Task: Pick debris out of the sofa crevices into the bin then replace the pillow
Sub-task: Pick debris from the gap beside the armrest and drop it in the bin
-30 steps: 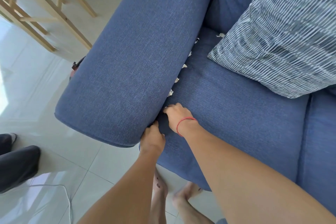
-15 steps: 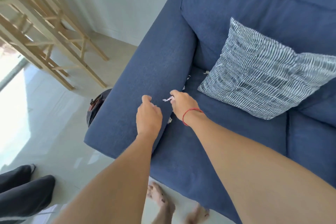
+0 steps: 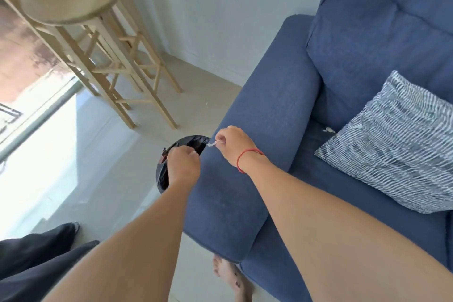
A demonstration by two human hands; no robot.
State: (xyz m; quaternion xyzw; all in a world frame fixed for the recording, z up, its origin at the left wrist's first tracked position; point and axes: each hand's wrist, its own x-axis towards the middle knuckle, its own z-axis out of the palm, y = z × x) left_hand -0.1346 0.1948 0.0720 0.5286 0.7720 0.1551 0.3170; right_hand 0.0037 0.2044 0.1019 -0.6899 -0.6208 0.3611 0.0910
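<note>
Nearest, the left hand (image 3: 182,167) hangs curled over the black-lined bin (image 3: 188,144) beside the sofa armrest (image 3: 264,135); whether its fingers pinch any scrap I cannot tell. Just right of it, the right hand (image 3: 232,143) has finger and thumb closed on a small white scrap of debris (image 3: 211,144), held at the armrest's left edge, by the bin's rim. To drop it well, I judge the hand should carry the scrap fully past the rim before the fingers part, since so light a piece may drift. The bin's inside is hidden. Farther right, more white debris (image 3: 328,130) lies in the crevice beside the striped pillow (image 3: 402,144), which rests on the seat.
</note>
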